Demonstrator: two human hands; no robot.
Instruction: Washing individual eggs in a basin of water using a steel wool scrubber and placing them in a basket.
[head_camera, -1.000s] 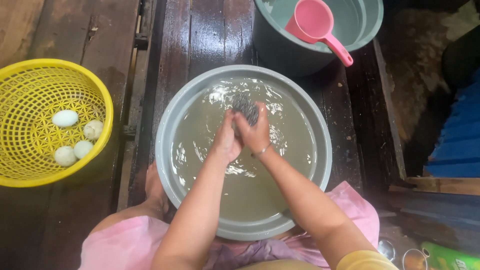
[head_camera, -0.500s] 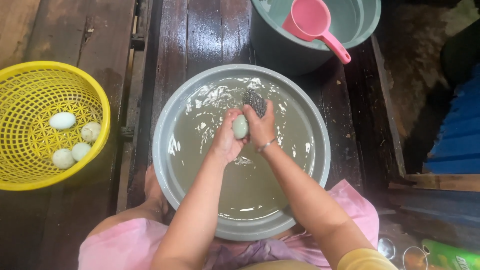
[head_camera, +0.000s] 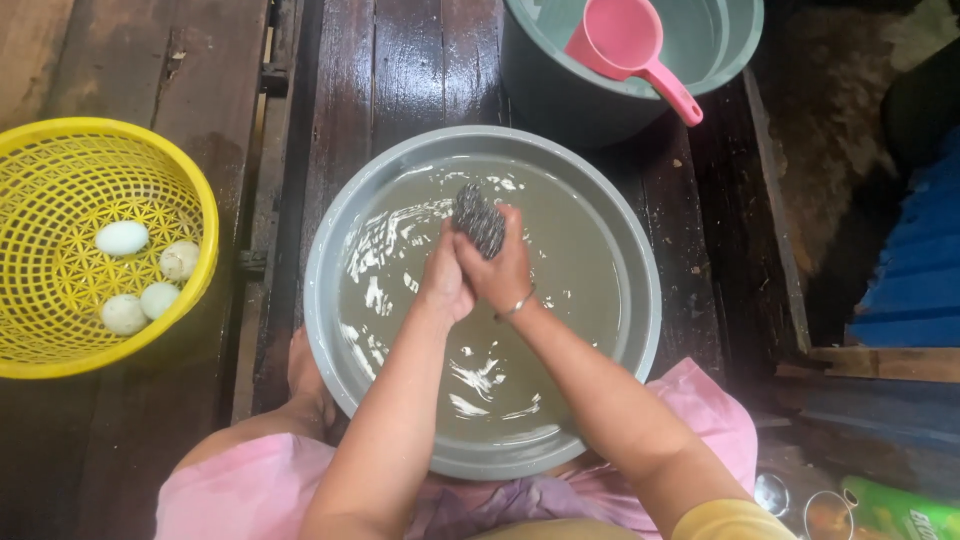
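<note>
Both my hands meet over a grey basin of murky water. A steel-wool scrubber is gripped in my right hand, which wears a thin metal bangle, and is pressed against my left hand. My left hand is closed. What it holds is hidden behind the fingers and the scrubber. Both hands are just above the water surface, near the basin's far middle.
A yellow plastic basket at the left holds several pale eggs. A larger grey tub with a pink scoop stands behind the basin. Wet dark planks lie all around. Blue sheeting and a step are at the right.
Half a second ago a pale egg showed between my hands. The scrubber has since moved over it and the egg is out of sight. My hands stayed at the same spot above the water.
</note>
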